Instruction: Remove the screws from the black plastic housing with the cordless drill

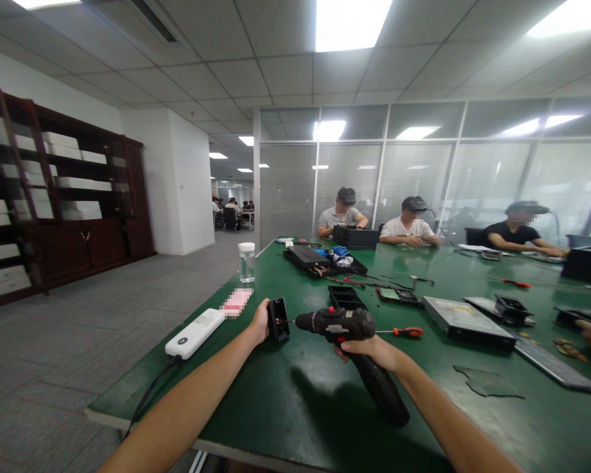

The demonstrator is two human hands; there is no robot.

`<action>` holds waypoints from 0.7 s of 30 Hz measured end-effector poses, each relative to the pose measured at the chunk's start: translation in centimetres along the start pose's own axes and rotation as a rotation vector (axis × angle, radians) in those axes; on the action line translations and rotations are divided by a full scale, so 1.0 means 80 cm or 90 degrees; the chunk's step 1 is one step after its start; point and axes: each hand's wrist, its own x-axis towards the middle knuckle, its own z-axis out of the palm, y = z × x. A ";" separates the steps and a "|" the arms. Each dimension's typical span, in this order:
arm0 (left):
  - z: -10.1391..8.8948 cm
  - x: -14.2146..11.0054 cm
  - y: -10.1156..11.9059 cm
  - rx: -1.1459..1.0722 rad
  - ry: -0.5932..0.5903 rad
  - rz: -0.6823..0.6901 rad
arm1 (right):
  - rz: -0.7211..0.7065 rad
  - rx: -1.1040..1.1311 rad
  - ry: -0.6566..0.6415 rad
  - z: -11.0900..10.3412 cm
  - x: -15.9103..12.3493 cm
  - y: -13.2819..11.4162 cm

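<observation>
My left hand (pixel 261 322) is closed on a small black box-shaped housing (pixel 279 322), held tilted up on its edge with its open side facing right. In my right hand (pixel 369 351) is a black cordless drill (pixel 339 323), gripped round its handle and pointing left. The drill's thin bit reaches into the housing's open side; whether it touches a screw there is too small to tell. Just behind the drill lies a black plastic frame (pixel 345 297). A screwdriver (pixel 408 332) with an orange and black handle rests to the right of the drill.
On the green table (pixel 256 407), a white power bank (pixel 195 334) with a cable and a clear jar (pixel 247 263) stand left. Right lie a metal drive (pixel 465 320), a circuit board (pixel 398 295) and a glass shard (pixel 487 382). Several people sit across the far side.
</observation>
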 end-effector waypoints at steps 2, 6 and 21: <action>0.001 -0.001 0.001 -0.004 0.007 -0.005 | 0.003 -0.001 -0.001 -0.001 0.000 0.002; 0.002 -0.002 0.001 -0.010 0.013 -0.010 | 0.004 0.009 -0.004 -0.002 0.000 0.004; 0.001 -0.001 0.000 -0.003 0.014 0.002 | -0.004 0.024 -0.001 -0.001 0.000 0.006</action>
